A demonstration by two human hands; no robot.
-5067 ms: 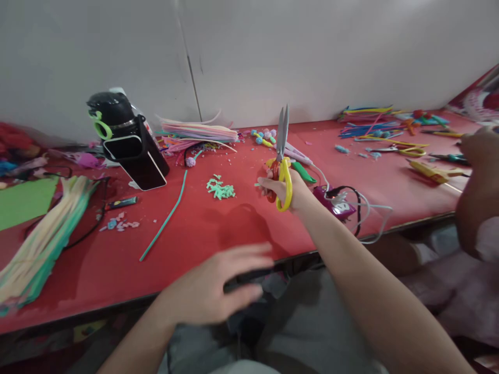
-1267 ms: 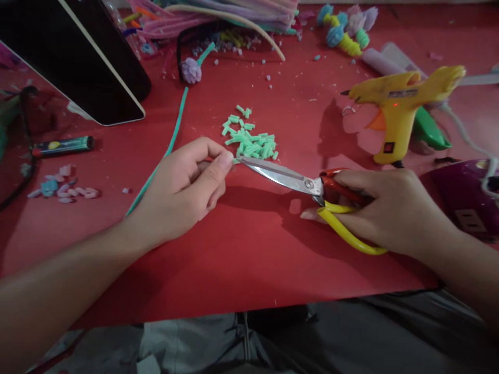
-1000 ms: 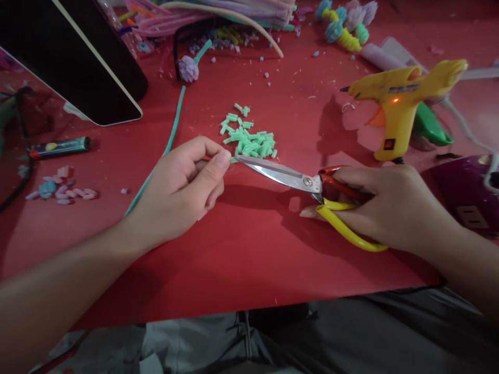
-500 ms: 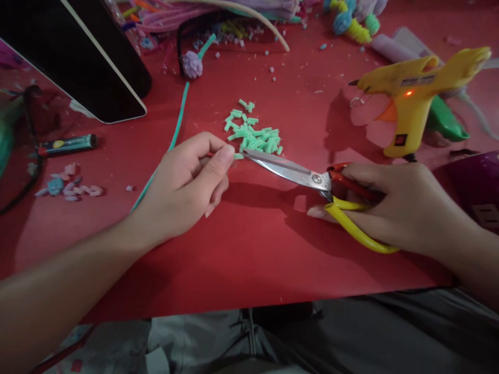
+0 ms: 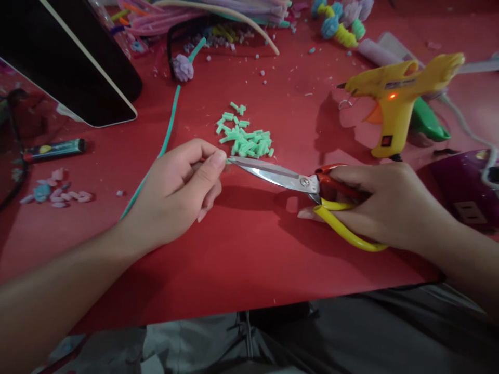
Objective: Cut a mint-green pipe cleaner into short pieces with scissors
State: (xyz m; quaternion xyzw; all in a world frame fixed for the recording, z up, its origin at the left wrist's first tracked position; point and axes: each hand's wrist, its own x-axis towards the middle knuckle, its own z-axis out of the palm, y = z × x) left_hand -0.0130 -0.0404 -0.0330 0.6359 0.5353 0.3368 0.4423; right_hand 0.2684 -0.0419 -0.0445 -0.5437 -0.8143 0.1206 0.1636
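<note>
My left hand [image 5: 177,189] is closed in a pinch, with the short light-green tip of a pipe cleaner [image 5: 229,161] sticking out past the thumb. A longer teal-green pipe cleaner [image 5: 170,122] runs along the table and passes behind this hand; whether it is the same piece is hidden. My right hand [image 5: 385,208] grips scissors [image 5: 286,176] with one red and one yellow handle. Their blades look nearly closed, and the points touch or almost touch the green tip. Just beyond the blades lies a pile of short cut green pieces [image 5: 251,143].
A yellow glue gun [image 5: 397,104] with a lit red light stands at right, near a purple box with socket slots [image 5: 463,192]. A black device [image 5: 78,62] stands at upper left. Pink and blue bits [image 5: 58,192], a lighter-like tube [image 5: 58,149] and pipe cleaner bundles [image 5: 218,13] lie around.
The view has shifted slightly, moving most things left in the picture. The scissor points have come closer to my left fingertips, and less of the green tip shows.
</note>
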